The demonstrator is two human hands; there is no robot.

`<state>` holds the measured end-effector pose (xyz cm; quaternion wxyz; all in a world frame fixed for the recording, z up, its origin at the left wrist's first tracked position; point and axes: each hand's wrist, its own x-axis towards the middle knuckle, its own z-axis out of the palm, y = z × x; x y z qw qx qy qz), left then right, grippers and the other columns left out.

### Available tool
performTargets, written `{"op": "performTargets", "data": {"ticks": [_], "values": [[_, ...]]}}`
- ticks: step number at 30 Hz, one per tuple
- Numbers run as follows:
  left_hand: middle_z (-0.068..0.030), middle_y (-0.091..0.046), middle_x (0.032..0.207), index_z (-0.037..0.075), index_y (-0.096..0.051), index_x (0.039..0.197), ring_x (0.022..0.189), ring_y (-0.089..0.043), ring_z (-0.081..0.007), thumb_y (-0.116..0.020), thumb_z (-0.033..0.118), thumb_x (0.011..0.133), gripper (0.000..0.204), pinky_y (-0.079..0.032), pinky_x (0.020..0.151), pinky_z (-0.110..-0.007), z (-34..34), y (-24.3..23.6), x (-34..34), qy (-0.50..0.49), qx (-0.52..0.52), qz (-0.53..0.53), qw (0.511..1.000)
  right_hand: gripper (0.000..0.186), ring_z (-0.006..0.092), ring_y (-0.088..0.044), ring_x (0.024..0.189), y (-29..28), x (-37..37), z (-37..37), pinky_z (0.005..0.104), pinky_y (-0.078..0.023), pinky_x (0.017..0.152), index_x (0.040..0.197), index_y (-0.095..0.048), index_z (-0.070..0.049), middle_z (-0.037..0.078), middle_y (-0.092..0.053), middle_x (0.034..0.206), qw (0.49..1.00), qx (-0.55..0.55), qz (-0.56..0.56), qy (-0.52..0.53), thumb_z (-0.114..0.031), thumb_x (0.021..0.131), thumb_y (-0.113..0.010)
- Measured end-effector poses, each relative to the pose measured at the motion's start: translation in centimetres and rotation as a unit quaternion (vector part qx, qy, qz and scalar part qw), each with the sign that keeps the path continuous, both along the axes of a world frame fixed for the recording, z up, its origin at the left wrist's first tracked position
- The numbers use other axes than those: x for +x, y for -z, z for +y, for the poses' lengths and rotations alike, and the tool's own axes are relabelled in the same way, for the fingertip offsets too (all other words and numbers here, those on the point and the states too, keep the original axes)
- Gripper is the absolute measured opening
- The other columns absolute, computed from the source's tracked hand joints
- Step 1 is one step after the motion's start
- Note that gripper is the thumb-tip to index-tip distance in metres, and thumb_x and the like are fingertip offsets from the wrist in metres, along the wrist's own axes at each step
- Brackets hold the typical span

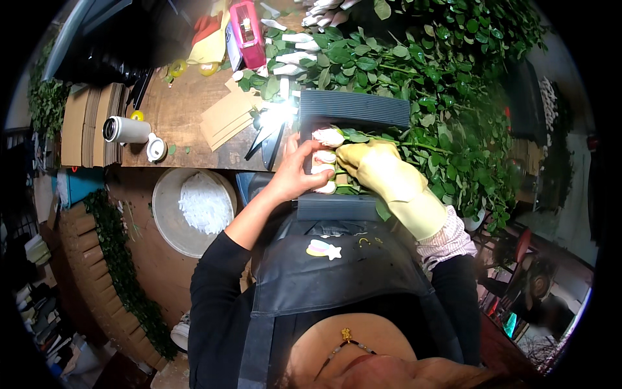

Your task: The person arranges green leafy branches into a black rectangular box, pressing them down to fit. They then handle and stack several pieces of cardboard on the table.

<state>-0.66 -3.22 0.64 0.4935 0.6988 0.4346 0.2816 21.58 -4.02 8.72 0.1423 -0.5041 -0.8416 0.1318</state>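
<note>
Pale pink-and-white roses [328,136] lie in a short column between two dark ribbed panels, the far panel [355,108] and the near panel [337,208]. My bare left hand [297,172] curls around the rose heads from the left, its thumb on the nearer blooms and its fingers by the farther ones. Just right of the heads, my right hand [382,172], in a pale yellow glove, has its fingers closed at the rose stems. Its fingertips partly hide the stems. Leafy stems [447,136] stretch away to the right.
Scissors [265,137] lie left of the panels under bright glare, near cardboard pieces [227,120]. A white flask [126,129] lies farther left. Below the table edge stands a bucket [161,217] of white scraps. A pink tape dispenser [248,32] and white-sleeved blooms [295,59] are at the back.
</note>
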Motion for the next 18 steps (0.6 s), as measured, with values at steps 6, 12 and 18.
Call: {"op": "performTargets", "data": {"ticks": [6,12,18], "values": [[-0.014,-0.052,0.125,0.009,-0.073,0.11,0.122,-0.042,-0.0271,-0.084,0.029,0.082,0.036,-0.035,0.108,-0.038,0.2,-0.1,1.4,-0.071,-0.015,0.0,0.997,0.017,0.028,-0.07,0.058,-0.5,0.2,-0.4,0.0435,-0.055,0.055,0.101,-0.067,-0.01,0.009,-0.068,0.066,0.985,0.011,-0.169,-0.04,-0.019,0.087,-0.067],[-0.0227,-0.048,0.135,0.011,-0.075,0.103,0.136,-0.037,-0.0374,-0.085,0.026,0.08,0.029,-0.025,0.119,-0.047,-0.1,1.0,1.4,-0.071,-0.078,-0.061,0.993,0.033,0.0306,-0.071,0.064,-0.3,-0.7,0.1,0.0453,-0.057,0.058,0.12,-0.065,-0.012,0.012,-0.072,0.075,0.976,-0.035,-0.194,0.097,-0.036,0.098,-0.061],[-0.0169,-0.047,0.124,0.002,-0.048,0.135,0.121,-0.048,-0.0313,-0.086,0.024,0.079,0.071,-0.04,0.105,-0.038,-0.5,1.3,1.7,-0.119,-0.054,-0.073,0.989,0.023,0.0362,-0.071,0.081,-1.3,1.6,2.9,0.0471,-0.058,0.073,0.11,-0.07,-0.014,0.014,-0.074,0.09,0.988,-0.153,-0.006,-0.004,-0.031,0.097,-0.062]]}}
